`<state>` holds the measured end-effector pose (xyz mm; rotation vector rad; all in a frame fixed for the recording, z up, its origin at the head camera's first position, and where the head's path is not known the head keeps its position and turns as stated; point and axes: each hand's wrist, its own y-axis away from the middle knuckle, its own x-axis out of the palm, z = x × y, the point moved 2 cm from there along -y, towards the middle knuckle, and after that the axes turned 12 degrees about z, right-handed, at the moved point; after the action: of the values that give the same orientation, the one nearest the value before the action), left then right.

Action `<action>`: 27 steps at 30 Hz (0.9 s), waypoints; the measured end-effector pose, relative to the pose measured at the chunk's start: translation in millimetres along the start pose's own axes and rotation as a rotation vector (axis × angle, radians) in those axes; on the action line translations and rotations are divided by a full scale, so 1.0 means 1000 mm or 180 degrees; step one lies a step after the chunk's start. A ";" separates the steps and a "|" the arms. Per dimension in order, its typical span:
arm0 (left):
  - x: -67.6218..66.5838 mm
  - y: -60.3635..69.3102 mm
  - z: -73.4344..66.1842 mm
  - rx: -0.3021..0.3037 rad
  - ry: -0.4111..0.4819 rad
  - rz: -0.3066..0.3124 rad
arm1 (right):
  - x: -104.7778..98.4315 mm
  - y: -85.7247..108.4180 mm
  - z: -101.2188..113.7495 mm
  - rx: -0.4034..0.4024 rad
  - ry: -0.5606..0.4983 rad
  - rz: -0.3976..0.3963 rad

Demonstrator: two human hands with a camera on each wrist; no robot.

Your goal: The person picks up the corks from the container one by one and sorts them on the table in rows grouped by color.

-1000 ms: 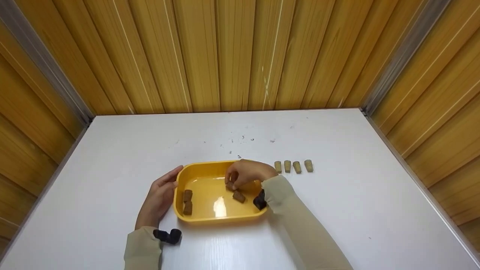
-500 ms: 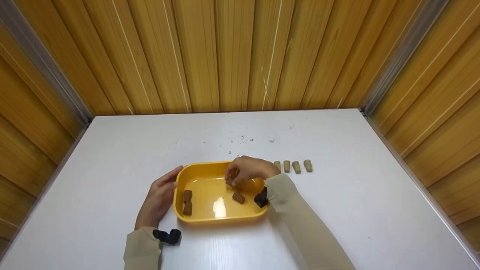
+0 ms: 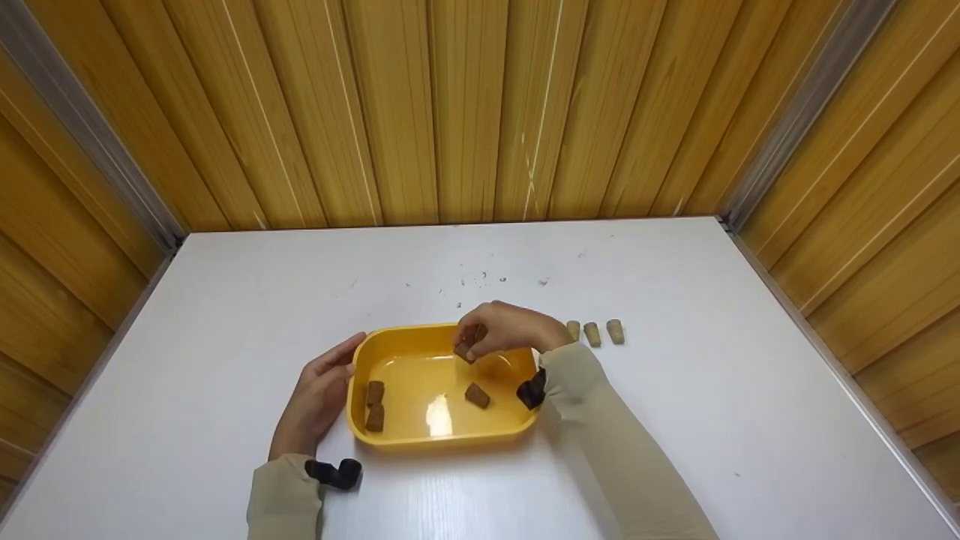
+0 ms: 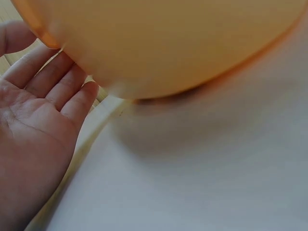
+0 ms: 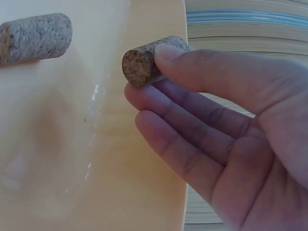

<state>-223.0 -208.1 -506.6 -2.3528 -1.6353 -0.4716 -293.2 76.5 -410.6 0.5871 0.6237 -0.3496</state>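
In the head view the left hand (image 3: 319, 397) rests against the left end of a yellow tray (image 3: 420, 442); the left wrist view shows its fingers, gently bent, touching the tray's outer wall (image 4: 168, 53). Over the tray's back part, the right hand (image 3: 506, 330) pinches a brown cork (image 3: 464, 351) between thumb and fingers. The right wrist view has this held cork (image 5: 139, 65) tilted in the right hand (image 5: 226, 115). Inside the tray one cork (image 3: 477, 395) lies right of the middle, and two others (image 3: 375, 393) lie end to end near the left wall.
Right of the tray, behind the right wrist, paler cork pieces (image 3: 615, 331) stand or lie in a row on the white table (image 3: 750, 405). Small dark specks are scattered behind the tray. Wood-patterned panels (image 3: 465, 112) enclose the back and sides.
The right hand has risen toward the tray's back edge and slightly right, carrying the pinched cork off the tray floor. Its wrist now covers the leftmost paler cork. The left hand has stayed put.
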 end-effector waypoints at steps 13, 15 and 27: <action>0.000 -0.002 0.001 -0.0141 -0.0152 -0.0128 | -0.010 0.026 -0.005 -0.0180 -0.0371 -0.0249; 0.000 -0.001 0.001 -0.0127 -0.0146 -0.0112 | -0.012 0.031 -0.007 -0.0224 -0.0376 -0.0320; -0.002 0.000 0.002 -0.0102 -0.0119 -0.0088 | -0.015 0.056 -0.034 -0.0160 -0.0438 -0.0882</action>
<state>-223.8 -209.2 -509.1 -2.3787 -1.6911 -0.4653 -294.0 142.9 -400.9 0.4243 0.5800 -0.6275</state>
